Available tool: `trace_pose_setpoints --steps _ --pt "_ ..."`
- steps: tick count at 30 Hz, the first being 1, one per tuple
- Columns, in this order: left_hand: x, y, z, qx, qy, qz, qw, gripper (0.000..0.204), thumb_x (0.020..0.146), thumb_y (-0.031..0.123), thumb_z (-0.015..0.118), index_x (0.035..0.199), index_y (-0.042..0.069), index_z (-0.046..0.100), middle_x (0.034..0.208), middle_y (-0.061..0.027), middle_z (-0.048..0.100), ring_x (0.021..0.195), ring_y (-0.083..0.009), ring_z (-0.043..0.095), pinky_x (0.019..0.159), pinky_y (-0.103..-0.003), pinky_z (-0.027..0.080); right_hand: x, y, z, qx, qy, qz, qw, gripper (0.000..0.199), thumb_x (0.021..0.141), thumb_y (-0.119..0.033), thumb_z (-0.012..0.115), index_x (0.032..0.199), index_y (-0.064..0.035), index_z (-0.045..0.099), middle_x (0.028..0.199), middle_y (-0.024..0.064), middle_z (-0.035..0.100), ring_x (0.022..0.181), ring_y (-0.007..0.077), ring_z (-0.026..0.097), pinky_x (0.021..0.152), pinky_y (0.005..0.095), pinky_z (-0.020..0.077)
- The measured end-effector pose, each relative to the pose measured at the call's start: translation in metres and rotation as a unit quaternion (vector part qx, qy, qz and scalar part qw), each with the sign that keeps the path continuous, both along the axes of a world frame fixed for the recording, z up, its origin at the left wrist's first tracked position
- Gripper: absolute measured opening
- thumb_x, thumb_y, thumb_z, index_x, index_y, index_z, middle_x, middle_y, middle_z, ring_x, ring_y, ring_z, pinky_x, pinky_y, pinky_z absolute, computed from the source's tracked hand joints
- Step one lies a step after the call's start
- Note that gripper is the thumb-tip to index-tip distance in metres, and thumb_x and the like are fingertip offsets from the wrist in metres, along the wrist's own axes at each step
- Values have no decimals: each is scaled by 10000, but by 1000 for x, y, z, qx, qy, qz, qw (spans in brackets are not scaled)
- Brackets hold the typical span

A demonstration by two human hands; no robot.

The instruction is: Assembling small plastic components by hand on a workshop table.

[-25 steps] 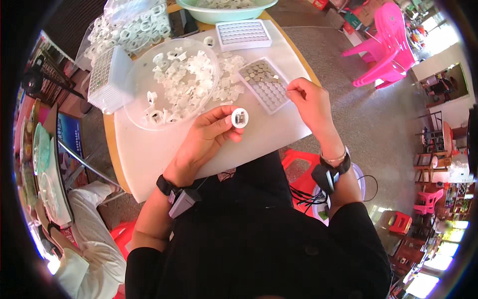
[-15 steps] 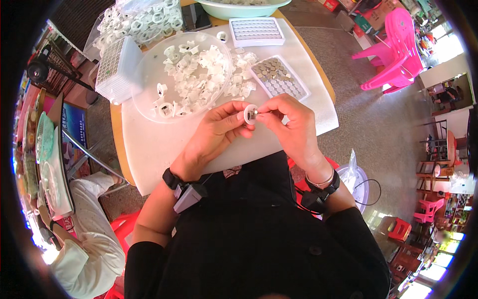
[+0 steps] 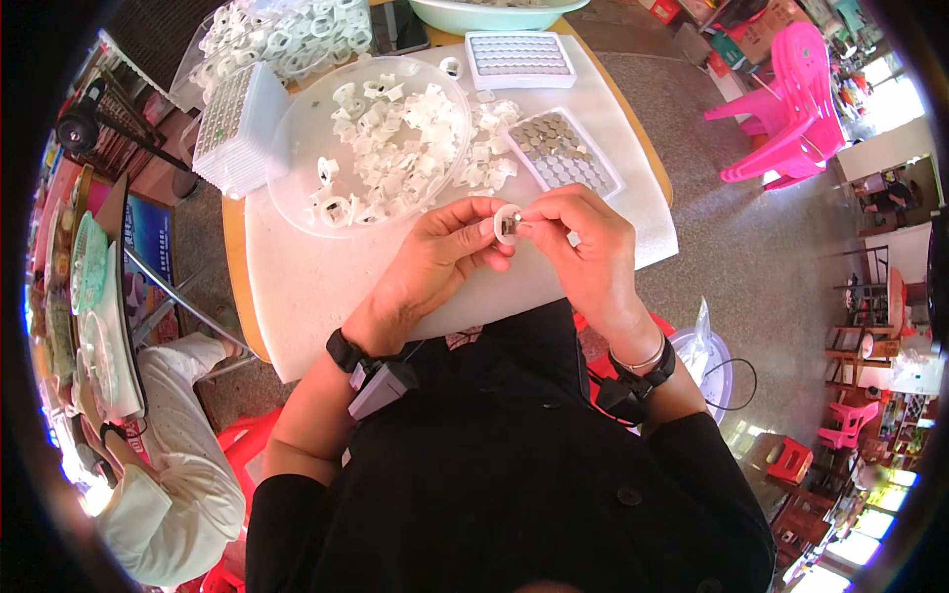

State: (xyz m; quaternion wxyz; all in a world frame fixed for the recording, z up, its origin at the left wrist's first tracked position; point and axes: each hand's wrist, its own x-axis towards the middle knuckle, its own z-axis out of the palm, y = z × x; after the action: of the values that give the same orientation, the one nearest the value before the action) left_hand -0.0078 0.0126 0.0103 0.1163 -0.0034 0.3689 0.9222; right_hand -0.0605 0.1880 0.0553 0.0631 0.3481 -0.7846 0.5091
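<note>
Grey floor (image 3: 702,267) on both sides of the surface, with stacked bright-pink plastic chairs (image 3: 796,109) well to the right of the landmark: a round, shallow, translucent plastic tray (image 3: 301,119). Beneath the round tray: white-covered surface (image 3: 326,296) with a wooden edge (image 3: 239,267).

Layout relative to the round tray:
- Inside: loose heap of white moulded plastic pieces (image 3: 410,138).
- Just beside, right: spill of similar white pieces (image 3: 491,148).
- Just beside, left: tall stack of translucent rectangular plastic trays (image 3: 232,148).
- Behind: large heap of white ring-shaped plastic parts (image 3: 287,44), and a dark flat rectangular device (image 3: 400,28).
- Behind and to the right: pale-green plastic basin (image 3: 494,18); nearer, a white rectangular tray with small items in rows (image 3: 524,81).
- Right, beyond the spill: shallow white rectangular tray (image 3: 595,148) with round silver-coloured metal discs (image 3: 552,135).

Position of the white round plastic part with a dark, metallic centre (image 3: 501,225): front right of the round tray, raised over the surface.

Left hand (image 3: 445,242), in front of the round tray: thumb and forefinger pinching the white round plastic part.

Right hand (image 3: 598,257), front right of the round tray: thumb and forefinger tips close together at the right side of the part; impossible to tell whether pinching a small piece.
</note>
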Motion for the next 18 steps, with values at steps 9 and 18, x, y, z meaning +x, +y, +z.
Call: trace_pose_setpoints --steps 9,18 --pt "-1 -1 -4 3 -11 -3 1000 237 955 93 521 1154 -33 549 956 -88 624 838 -167 617 755 -273 516 -2 -1 -1 13 7 15 1000 90 771 12 662 847 -31 639 790 73 607 713 228 618 599 313 484" --pt "0 0 -4 -81 -9 -5 997 256 941 79 538 1167 -40 560 1000 -80 619 844 -141 597 738 -248 511 -14 1 7 78 -37 74 994 50 768 -19 655 814 -20 634 772 89 608 710 250 613 624 325 481"
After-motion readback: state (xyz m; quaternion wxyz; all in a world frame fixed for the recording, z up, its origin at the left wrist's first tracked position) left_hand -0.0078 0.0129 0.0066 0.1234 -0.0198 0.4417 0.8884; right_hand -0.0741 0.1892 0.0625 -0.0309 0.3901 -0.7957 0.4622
